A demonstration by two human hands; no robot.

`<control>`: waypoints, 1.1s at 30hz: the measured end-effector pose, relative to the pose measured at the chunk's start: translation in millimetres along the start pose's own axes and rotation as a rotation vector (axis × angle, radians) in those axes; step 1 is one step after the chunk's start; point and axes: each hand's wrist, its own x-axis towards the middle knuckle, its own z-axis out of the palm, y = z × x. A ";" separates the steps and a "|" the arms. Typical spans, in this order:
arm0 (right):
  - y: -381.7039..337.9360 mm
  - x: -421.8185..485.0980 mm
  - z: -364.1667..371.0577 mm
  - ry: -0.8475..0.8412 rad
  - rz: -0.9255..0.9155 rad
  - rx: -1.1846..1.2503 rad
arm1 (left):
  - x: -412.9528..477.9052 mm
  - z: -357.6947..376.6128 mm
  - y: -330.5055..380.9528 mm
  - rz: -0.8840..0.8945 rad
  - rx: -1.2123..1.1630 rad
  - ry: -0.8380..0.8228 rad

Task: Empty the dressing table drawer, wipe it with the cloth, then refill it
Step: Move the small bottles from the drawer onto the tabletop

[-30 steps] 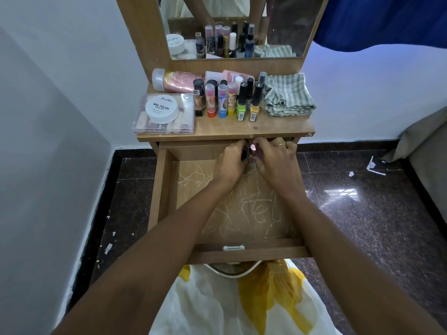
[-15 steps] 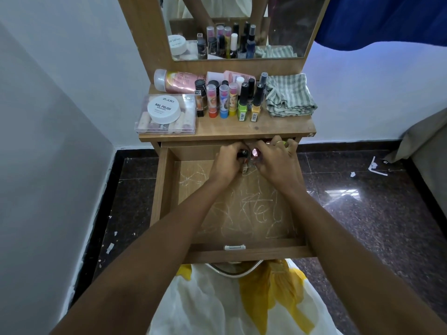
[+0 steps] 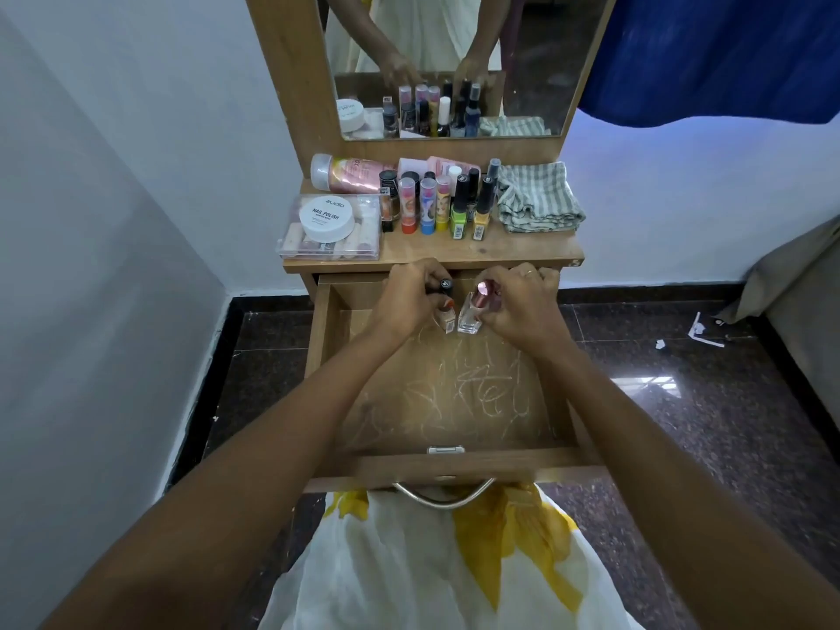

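- The left hand (image 3: 404, 300) is gripping a black-capped bottle (image 3: 445, 306), fingers closed around it.
- The right hand (image 3: 516, 306) is pinching a pink-capped bottle (image 3: 472, 311) just beside it.
- Both bottles are hanging over the open drawer (image 3: 454, 463), seemingly clear of its scribbled bottom.
- The cloth (image 3: 538, 202) is lying folded on the counter (image 3: 500, 252).

Left hand (image 3: 404, 297) covers most of the small black-capped bottle (image 3: 445, 306), contents unclear. Labels on the tabletop (image 3: 500, 252) bottles are too tiny to read, and the mirror (image 3: 454, 61) is cropped up top.
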 end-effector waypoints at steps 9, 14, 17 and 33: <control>-33.7 17.6 -50.3 -0.111 -0.009 0.290 | -6.4 -49.9 27.9 0.055 -0.015 0.101; -52.0 39.6 -63.2 -0.086 0.008 0.352 | 3.5 -77.5 35.4 0.063 -0.036 0.189; -61.9 54.7 -66.7 -0.075 0.006 0.364 | 11.3 -87.7 37.7 0.048 -0.042 0.246; -80.0 88.9 -40.1 -0.071 -0.017 0.429 | 49.5 -85.2 16.2 0.032 0.014 0.240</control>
